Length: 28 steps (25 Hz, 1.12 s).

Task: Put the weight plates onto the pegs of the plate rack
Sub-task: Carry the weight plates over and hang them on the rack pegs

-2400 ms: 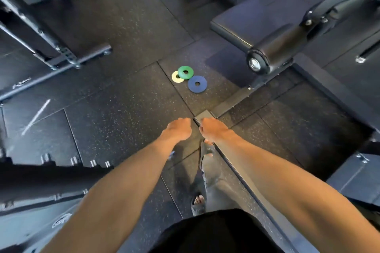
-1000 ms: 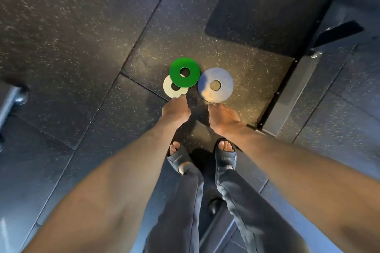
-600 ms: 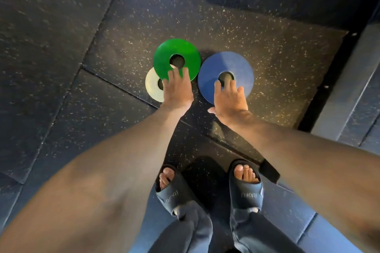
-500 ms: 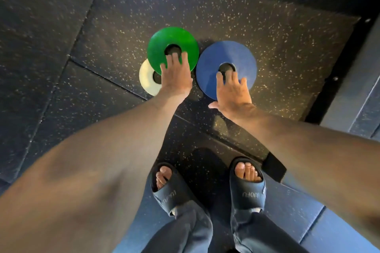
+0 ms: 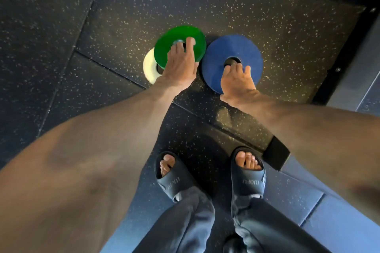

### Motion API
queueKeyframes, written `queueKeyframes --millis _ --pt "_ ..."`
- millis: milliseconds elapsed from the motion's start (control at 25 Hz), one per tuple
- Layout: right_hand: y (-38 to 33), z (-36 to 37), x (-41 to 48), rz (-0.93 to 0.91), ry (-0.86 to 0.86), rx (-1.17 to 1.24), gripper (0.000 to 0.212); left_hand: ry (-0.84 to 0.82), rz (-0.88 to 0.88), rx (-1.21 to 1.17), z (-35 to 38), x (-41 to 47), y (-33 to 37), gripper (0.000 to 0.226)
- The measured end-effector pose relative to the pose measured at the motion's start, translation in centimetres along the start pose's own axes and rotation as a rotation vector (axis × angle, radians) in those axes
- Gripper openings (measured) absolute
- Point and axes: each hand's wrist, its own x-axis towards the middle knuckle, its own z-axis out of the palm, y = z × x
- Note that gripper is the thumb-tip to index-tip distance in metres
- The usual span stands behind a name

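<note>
Three small weight plates lie together on the dark speckled rubber floor. The green plate (image 5: 164,47) overlaps a white plate (image 5: 149,68) and is tipped up at its near edge. My left hand (image 5: 181,63) grips it, fingers hooked into its centre hole. To the right lies the blue plate (image 5: 242,47), with my right hand (image 5: 236,82) on its near half and fingers curled into its hole. Most of the white plate is hidden under the green one and my left hand. No plate rack is in view.
My two feet in dark slides (image 5: 174,176) stand just behind the plates. A dark metal frame foot with a black end cap (image 5: 275,155) runs along the floor at the right. Seams between the rubber floor tiles (image 5: 92,6) cross the view.
I have bent down close to the plates. Both hands reached forward onto them and hooked fingers into the centre holes; the green plate has tilted up off the white one.
</note>
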Motion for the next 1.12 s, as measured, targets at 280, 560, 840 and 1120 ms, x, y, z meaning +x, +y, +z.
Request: queueKeyframes --millis 280,560,840,1120 --pt "0.9 -3.8 -6.4 -0.023 -0.258 0.444 0.075 -0.151 -0.012 -0.132 -4.3 -4.7 3.1 0.038" --pt "-1.2 -7.1 -16.2 0.211 -0.407 0.906 0.049 -0.541 0.028 0.018 -10.3 -11.2 7.0 0.032" --pt "0.7 -17.0 -33.4 0.314 -0.391 0.891 0.013 -0.704 0.307 0.223 -24.3 -15.6 16.3 0.02" --pt "6.3 -29.7 -55.2 0.52 -0.335 1.121 0.023 -0.781 0.617 0.309 -41.2 -22.2 33.9 0.019"
